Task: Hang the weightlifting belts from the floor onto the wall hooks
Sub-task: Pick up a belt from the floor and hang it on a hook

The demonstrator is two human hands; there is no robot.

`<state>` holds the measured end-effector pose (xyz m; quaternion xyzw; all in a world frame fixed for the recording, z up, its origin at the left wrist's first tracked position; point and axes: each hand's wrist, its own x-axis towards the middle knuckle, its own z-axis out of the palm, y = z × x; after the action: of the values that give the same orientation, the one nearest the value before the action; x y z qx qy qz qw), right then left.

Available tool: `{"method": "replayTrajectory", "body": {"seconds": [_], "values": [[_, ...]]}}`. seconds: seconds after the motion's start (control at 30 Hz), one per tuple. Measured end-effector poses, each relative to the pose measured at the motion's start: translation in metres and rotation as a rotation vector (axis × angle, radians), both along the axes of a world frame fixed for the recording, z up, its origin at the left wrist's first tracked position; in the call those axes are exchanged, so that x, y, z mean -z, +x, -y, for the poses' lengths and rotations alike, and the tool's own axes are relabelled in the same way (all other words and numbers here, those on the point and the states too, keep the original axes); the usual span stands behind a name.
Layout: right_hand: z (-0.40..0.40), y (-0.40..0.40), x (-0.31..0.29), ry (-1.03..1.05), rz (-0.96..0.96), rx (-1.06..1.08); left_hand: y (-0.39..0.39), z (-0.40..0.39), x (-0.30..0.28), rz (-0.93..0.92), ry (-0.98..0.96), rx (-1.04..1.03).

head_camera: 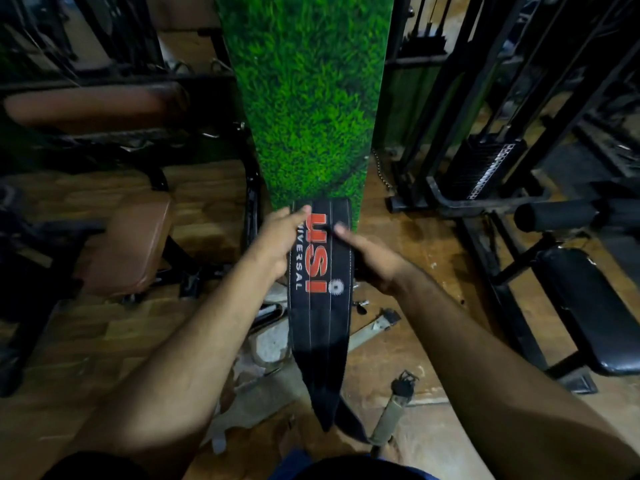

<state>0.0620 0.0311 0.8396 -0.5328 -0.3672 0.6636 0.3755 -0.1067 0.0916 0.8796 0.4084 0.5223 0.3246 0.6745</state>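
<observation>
**Both hands on a black belt against the grass-covered pillar**

A pillar covered in green artificial grass runs down the upper middle of the frame to the wooden floor. Dark gym machines fill both sides: a brown padded bench at middle left, a weight stack at upper right and a black padded bench at right.

In the centre a black weightlifting belt hangs lengthwise down the frame, its top end at the foot of the grass cover and its narrow tail reaching the lower middle. Red letters and white lettering run along it.

The left hand lies at the belt's left edge near the top, fingers stretched forward, the fingertips touching the belt's face. Whether the thumb hooks behind the edge cannot be told. The right hand grasps the right edge, the thumb laid across the front and the other fingers hidden behind the belt.

Below, on the floor, lie a grey handle and pale straps.
</observation>
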Motion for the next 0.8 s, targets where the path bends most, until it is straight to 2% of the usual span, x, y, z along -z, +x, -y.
{"method": "replayTrajectory", "body": {"seconds": [0.1, 0.17, 0.23, 0.37, 0.43, 0.5, 0.67, 0.73, 0.8], "values": [[-0.019, 0.013, -0.02, -0.038, -0.124, 0.223, -0.001, 0.022, 0.001, -0.006, 0.184, 0.211], [-0.029, 0.013, -0.032, 0.029, -0.096, 0.252, -0.007, 0.027, 0.0, -0.018, 0.235, 0.273], [-0.03, 0.003, -0.044, 0.14, -0.048, 0.176, -0.015, 0.024, -0.007, 0.013, 0.18, 0.237], [-0.018, -0.006, -0.059, 0.249, -0.121, -0.093, -0.016, 0.008, -0.04, 0.143, -0.011, 0.01], [-0.014, 0.004, -0.066, 0.236, -0.13, -0.166, -0.008, 0.006, -0.057, 0.107, 0.007, -0.024], [-0.011, 0.013, -0.076, 0.173, -0.088, -0.177, 0.003, 0.007, -0.066, 0.045, 0.119, -0.031], [-0.019, 0.016, -0.098, 0.074, -0.182, 0.104, 0.009, 0.021, -0.059, 0.061, 0.381, 0.072], [-0.021, 0.012, -0.099, 0.154, -0.14, 0.206, 0.006, 0.025, -0.055, 0.081, 0.391, 0.097], [-0.019, 0.006, -0.099, 0.305, -0.095, 0.257, 0.001, 0.023, -0.06, 0.128, 0.293, 0.045]]}}
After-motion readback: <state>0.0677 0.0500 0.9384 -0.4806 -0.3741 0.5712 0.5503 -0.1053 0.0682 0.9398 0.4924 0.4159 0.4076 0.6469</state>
